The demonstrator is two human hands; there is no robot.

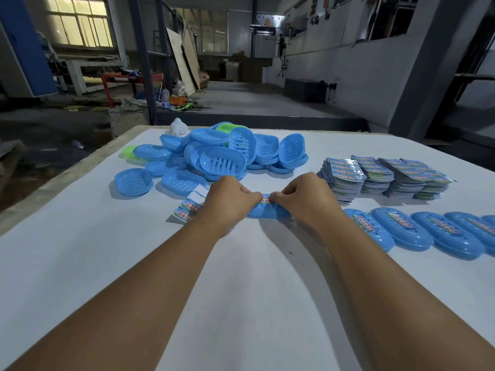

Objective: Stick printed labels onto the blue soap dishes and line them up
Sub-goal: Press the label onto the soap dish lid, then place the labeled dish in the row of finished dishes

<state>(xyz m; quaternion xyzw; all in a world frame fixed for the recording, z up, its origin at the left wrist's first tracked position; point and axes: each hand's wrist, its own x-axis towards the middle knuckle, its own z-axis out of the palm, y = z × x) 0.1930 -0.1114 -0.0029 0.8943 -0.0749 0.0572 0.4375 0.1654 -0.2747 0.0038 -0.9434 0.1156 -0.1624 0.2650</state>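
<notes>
Dish [268,212] lies upside down mid-bench, at 9 o'clock from the labelled row [428,232], both hands [231,200] [305,199] pinching a label [265,198] onto it with curled fingers; uneven pressing could leave it crooked or creased.

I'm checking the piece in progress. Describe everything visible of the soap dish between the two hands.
The soap dish is light blue, glossy plastic, oval, lying bottom-up on the white table. Only its near side shows; the rest is hidden behind the hands. A printed label with red lettering lies across its top. The left hand and right hand both grip it with curled fingers, pinching the label at the middle. It sits left of the row of labelled dishes.
</notes>
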